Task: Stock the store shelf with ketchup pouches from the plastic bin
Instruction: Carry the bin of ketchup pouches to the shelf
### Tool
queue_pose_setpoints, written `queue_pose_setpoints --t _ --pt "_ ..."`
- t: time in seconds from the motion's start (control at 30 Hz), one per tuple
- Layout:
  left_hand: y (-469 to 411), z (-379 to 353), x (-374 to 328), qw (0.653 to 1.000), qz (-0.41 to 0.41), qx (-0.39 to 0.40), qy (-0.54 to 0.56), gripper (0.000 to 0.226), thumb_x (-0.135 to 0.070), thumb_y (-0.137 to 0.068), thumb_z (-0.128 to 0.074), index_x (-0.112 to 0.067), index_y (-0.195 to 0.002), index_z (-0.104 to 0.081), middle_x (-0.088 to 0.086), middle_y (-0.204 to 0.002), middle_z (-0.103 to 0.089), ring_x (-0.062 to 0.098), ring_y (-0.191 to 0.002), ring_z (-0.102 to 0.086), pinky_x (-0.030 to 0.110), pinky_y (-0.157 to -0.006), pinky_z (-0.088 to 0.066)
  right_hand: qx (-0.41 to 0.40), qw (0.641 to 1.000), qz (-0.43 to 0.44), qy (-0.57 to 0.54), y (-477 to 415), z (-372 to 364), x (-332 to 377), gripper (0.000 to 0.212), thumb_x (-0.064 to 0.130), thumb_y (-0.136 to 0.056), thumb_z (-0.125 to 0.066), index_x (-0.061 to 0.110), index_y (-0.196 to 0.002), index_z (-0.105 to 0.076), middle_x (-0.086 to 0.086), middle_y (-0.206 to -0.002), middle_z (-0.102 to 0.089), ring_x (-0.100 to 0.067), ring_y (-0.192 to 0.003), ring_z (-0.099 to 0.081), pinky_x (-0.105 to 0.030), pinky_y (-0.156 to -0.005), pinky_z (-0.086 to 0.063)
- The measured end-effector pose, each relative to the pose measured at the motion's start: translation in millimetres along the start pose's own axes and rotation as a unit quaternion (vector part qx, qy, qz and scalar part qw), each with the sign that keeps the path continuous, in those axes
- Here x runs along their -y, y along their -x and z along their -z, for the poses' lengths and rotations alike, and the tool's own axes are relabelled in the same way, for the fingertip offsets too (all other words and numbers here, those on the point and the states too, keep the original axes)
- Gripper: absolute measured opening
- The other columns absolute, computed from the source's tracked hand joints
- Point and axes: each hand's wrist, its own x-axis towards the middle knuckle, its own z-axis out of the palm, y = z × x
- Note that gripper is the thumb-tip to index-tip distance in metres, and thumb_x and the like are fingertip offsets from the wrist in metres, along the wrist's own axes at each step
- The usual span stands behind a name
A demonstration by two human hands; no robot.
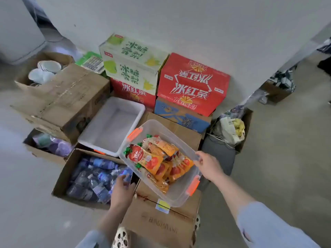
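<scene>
A clear plastic bin [179, 196] with orange latches sits tilted on brown cardboard boxes in the middle of the view. Several orange and red ketchup pouches [154, 158] with green caps lie piled inside it. My right hand [207, 164] pinches the bin's right rim between thumb and fingers. My left hand [121, 190] is beside the bin's near-left wall, over a box of bottles, with its fingers reaching forward. Blur hides whether it touches the bin. No store shelf is in view.
An empty white tub [93, 138] stands left of the bin. An open carton of water bottles [89, 181] lies at lower left. Red and green drink cartons [193, 83] are stacked against the back wall. A bag of rubbish [231, 127] stands on the right, with bare floor beyond it.
</scene>
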Motion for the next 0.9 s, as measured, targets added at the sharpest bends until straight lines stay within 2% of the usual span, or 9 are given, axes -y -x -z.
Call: queue_pose_setpoints --t 0.1,0.2,0.3,0.37,0.47,0.67,0.77,0.83,0.9 --pt "-32 -39 12 0.999 0.034 -0.036 0.021 0.064 -0.028 -0.092 -0.060 -0.022 -0.147 -0.028 0.008 -0.140 -0.050 0.026 -0.117 -0.056 0.045 -0.095 -0.048 0.010 0.999 0.043 -0.017 -63 -23 1 0.053 0.033 -0.102 -0.051 0.023 -0.151 -0.035 -0.008 -0.146 -0.049 -0.028 -0.132 -0.049 -0.041 -0.103 -0.043" --pt "-58 -73 23 0.994 0.073 -0.055 0.060 0.074 -0.033 -0.090 -0.062 -0.027 -0.150 -0.018 0.007 -0.145 -0.046 0.027 -0.120 -0.056 0.046 -0.098 -0.047 0.033 0.998 0.053 -0.019 -121 -46 -3 0.062 0.039 -0.102 -0.051 0.027 -0.156 -0.022 -0.012 -0.157 -0.033 -0.032 -0.142 -0.038 -0.047 -0.110 -0.039" --pt "-83 -98 36 0.986 0.096 -0.056 0.124 0.073 -0.035 -0.091 -0.060 -0.034 -0.149 -0.016 0.002 -0.134 -0.054 0.027 -0.109 -0.061 0.051 -0.094 -0.050 0.056 0.996 0.063 -0.004 -167 -61 -9 0.066 0.038 -0.103 -0.050 0.024 -0.158 -0.017 -0.011 -0.162 -0.024 -0.033 -0.147 -0.030 -0.048 -0.115 -0.033" --pt "-95 -110 42 0.980 0.099 -0.058 0.165 0.063 -0.031 -0.090 -0.060 -0.036 -0.143 -0.026 0.006 -0.126 -0.061 0.028 -0.102 -0.065 0.054 -0.086 -0.054 0.085 0.994 0.075 -0.004 -187 -67 -9 0.063 0.037 -0.103 -0.049 0.021 -0.158 -0.021 -0.010 -0.162 -0.026 -0.032 -0.147 -0.031 -0.046 -0.115 -0.032" --pt "-97 -117 42 0.972 0.100 -0.084 0.194 0.046 -0.018 -0.094 -0.058 -0.029 -0.135 -0.039 0.008 -0.106 -0.064 0.026 -0.091 -0.066 0.048 -0.078 -0.058 0.096 0.991 0.088 0.000 -198 -76 -10 0.057 0.034 -0.104 -0.048 0.019 -0.155 -0.029 -0.010 -0.159 -0.033 -0.030 -0.144 -0.036 -0.044 -0.115 -0.033" --pt "-74 -102 66 0.966 0.096 -0.085 0.226 0.047 -0.007 -0.096 -0.052 -0.029 -0.137 -0.042 0.003 -0.087 -0.065 0.017 -0.071 -0.060 0.033 -0.062 -0.052 0.084 0.992 0.068 -0.064 -151 -88 -7 0.042 0.025 -0.103 -0.051 0.022 -0.144 -0.043 -0.004 -0.148 -0.050 -0.028 -0.127 -0.052 -0.033 -0.092 -0.041" --pt "-54 -76 75 0.975 0.078 -0.061 0.200 0.047 -0.007 -0.097 -0.051 -0.029 -0.138 -0.044 0.002 -0.086 -0.064 0.016 -0.069 -0.060 0.031 -0.059 -0.051 0.080 0.990 0.020 -0.118 -101 -98 -16 0.042 0.022 -0.102 -0.054 0.021 -0.143 -0.046 -0.005 -0.145 -0.052 -0.026 -0.127 -0.052 -0.033 -0.093 -0.041" --pt "-36 -52 76 0.980 0.074 -0.034 0.182 0.049 -0.011 -0.097 -0.053 -0.031 -0.141 -0.043 0.007 -0.093 -0.064 0.022 -0.077 -0.064 0.039 -0.064 -0.056 0.067 0.987 -0.020 -0.148 -58 -103 -23 0.044 0.023 -0.100 -0.057 0.020 -0.143 -0.048 -0.005 -0.140 -0.055 -0.024 -0.126 -0.052 -0.032 -0.095 -0.041" --pt "-16 -28 73 0.986 0.057 0.005 0.157 0.049 -0.015 -0.097 -0.053 -0.036 -0.140 -0.043 0.010 -0.100 -0.064 0.031 -0.091 -0.065 0.049 -0.076 -0.057 0.045 0.980 -0.059 -0.187 -8 -106 -31 0.042 0.023 -0.099 -0.059 0.021 -0.140 -0.051 0.004 -0.120 -0.056 -0.019 -0.112 -0.056 -0.031 -0.089 -0.042"
